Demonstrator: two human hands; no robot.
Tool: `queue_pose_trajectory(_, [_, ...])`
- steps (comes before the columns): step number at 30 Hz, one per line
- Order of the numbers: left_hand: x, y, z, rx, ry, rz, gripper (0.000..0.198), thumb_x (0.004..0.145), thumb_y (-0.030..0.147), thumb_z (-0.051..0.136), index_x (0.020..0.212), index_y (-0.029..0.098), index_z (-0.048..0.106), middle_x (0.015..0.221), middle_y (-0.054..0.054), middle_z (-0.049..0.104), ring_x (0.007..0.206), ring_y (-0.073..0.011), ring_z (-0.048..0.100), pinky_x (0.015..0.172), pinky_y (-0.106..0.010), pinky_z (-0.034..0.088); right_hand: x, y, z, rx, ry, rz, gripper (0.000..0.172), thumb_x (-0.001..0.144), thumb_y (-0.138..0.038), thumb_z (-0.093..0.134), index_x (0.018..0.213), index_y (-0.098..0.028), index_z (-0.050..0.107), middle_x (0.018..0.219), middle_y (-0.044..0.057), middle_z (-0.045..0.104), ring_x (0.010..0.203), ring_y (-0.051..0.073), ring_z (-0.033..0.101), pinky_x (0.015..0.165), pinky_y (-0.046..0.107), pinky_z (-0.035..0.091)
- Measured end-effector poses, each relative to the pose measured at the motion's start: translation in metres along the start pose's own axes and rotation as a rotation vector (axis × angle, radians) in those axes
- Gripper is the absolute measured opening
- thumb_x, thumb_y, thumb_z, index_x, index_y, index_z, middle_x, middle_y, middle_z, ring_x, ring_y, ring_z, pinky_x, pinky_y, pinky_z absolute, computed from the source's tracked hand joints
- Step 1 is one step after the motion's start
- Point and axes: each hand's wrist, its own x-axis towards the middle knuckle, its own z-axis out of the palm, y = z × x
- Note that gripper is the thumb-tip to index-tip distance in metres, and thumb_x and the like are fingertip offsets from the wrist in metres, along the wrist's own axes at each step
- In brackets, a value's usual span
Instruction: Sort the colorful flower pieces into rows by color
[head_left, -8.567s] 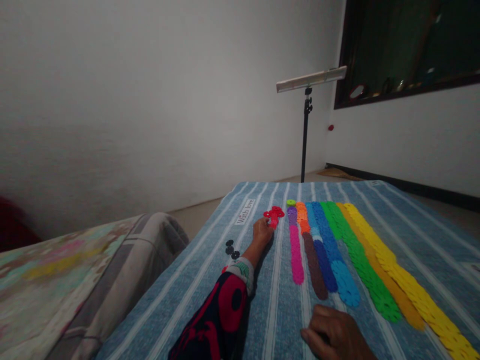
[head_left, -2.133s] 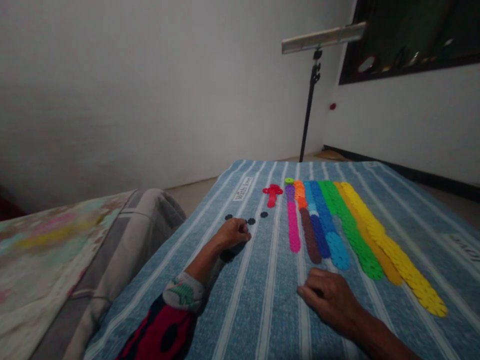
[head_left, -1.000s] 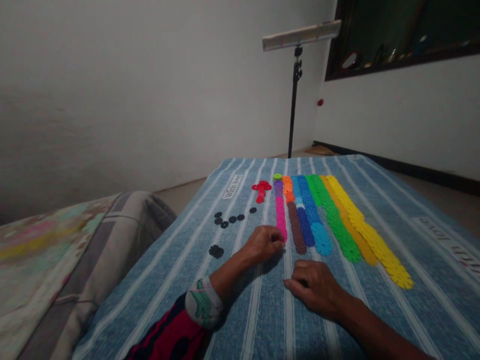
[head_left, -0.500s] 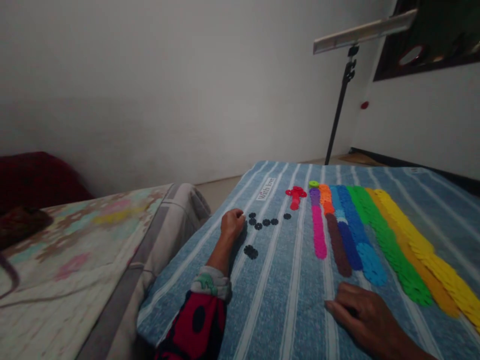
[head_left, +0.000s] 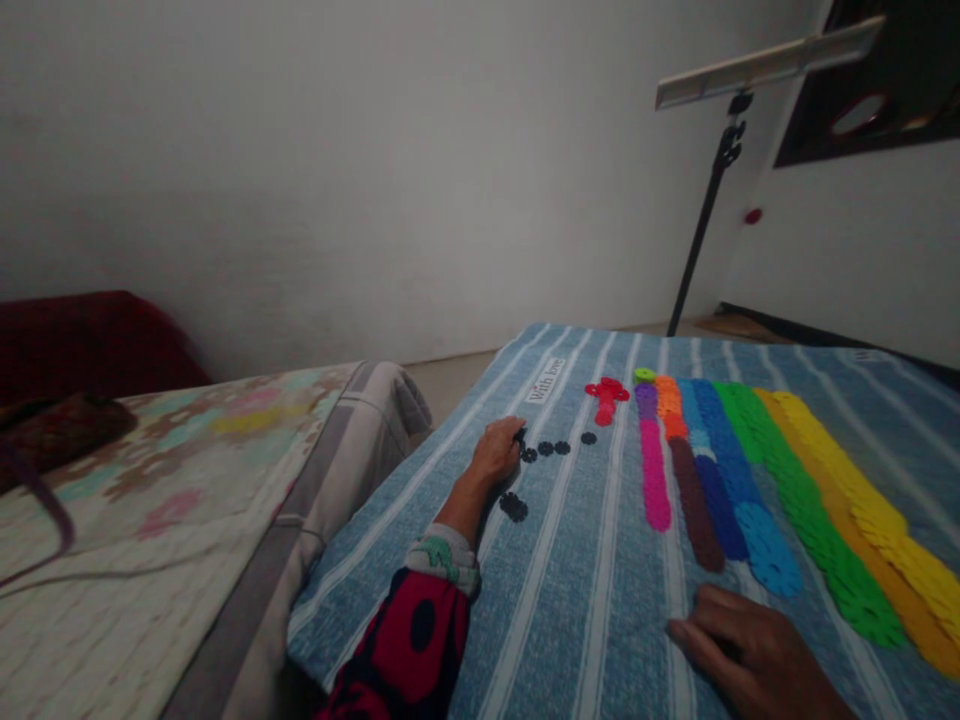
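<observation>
My left hand (head_left: 496,452) is at the left end of a row of small black flower-shaped discs (head_left: 546,449), its fingers closed down on a black disc (head_left: 520,438) that they partly cover. Nearer to me, beside the wrist, lie overlapping black discs (head_left: 514,507). My right hand (head_left: 750,645) rests on the striped cloth with curled fingers, and nothing shows in it. Just beyond it are overlapping rows of discs: brown (head_left: 696,505), pink (head_left: 655,475), dark blue (head_left: 721,505) and light blue (head_left: 769,548).
Red discs (head_left: 606,400) form a small shape toward the far edge. Green (head_left: 825,540) and yellow (head_left: 847,470) rows run along the right. A bed with a floral cover (head_left: 225,450) stands left. Behind the table is a light on a stand (head_left: 701,225), before a wall.
My left hand has moved right, onto the discs at the row's left end, now covering some of them. My right hand stays curled on the cloth. The view has turned slightly left.
</observation>
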Motion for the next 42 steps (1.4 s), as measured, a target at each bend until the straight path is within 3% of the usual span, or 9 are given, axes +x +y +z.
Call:
queue_pose_trajectory(4, [0.001,0.006,-0.003,0.037,-0.046,0.022,0.036,0.088,0.015,0.046,0.117,0.021,0.066,0.126,-0.009,0.067,0.119,-0.0231,0.058,0.105,-0.036,0.043,-0.002,0.001,0.001,0.008,-0.016,0.017,0.046,0.098,-0.036,0.047,0.055,-0.021,0.052,0.055,-0.002,0.055,0.048,0.009,0.057,0.05,0.02,0.04])
queue_pose_trajectory(10, [-0.003,0.009,-0.004,0.03,0.007,-0.009,0.031,0.085,0.014,0.049,0.103,0.021,0.073,0.114,-0.007,0.072,0.111,-0.0206,0.063,0.1,-0.03,0.045,-0.003,0.002,0.001,0.032,-0.041,0.062,0.044,0.097,-0.035,0.049,0.055,-0.021,0.051,0.056,-0.002,0.055,0.049,0.009,0.057,0.051,0.021,0.04])
queue_pose_trajectory(22, [-0.002,0.0,-0.017,-0.119,0.016,-0.028,0.033,0.073,0.015,0.058,0.1,0.018,0.077,0.105,-0.006,0.075,0.1,-0.0227,0.067,0.094,-0.031,0.05,0.005,-0.005,-0.004,-0.004,-0.093,0.128,0.045,0.096,-0.032,0.049,0.053,-0.019,0.048,0.057,-0.001,0.051,0.052,0.01,0.053,0.053,0.024,0.035])
queue_pose_trajectory(27, [-0.002,0.005,-0.022,-0.008,-0.051,0.006,0.031,0.072,0.013,0.061,0.099,0.015,0.077,0.107,-0.011,0.073,0.104,-0.026,0.066,0.093,-0.032,0.05,0.007,-0.007,-0.005,-0.015,-0.119,0.17,0.043,0.095,-0.03,0.048,0.054,-0.018,0.045,0.059,-0.001,0.051,0.055,0.01,0.053,0.056,0.025,0.032])
queue_pose_trajectory(35, [0.0,0.009,-0.025,0.095,-0.063,-0.007,0.03,0.076,0.013,0.058,0.1,0.016,0.076,0.106,-0.013,0.07,0.104,-0.028,0.065,0.091,-0.034,0.048,0.011,-0.012,-0.008,-0.016,-0.135,0.18,0.04,0.093,-0.026,0.049,0.054,-0.018,0.045,0.06,-0.002,0.051,0.057,0.01,0.052,0.057,0.026,0.03])
queue_pose_trajectory(42, [-0.002,0.018,-0.03,0.089,-0.101,-0.068,0.02,0.073,0.014,0.057,0.08,0.02,0.076,0.09,-0.01,0.07,0.098,-0.0295,0.066,0.08,-0.033,0.049,0.014,-0.014,-0.009,-0.029,-0.129,0.176,0.041,0.094,-0.026,0.049,0.054,-0.018,0.045,0.059,-0.002,0.052,0.058,0.011,0.052,0.057,0.027,0.029])
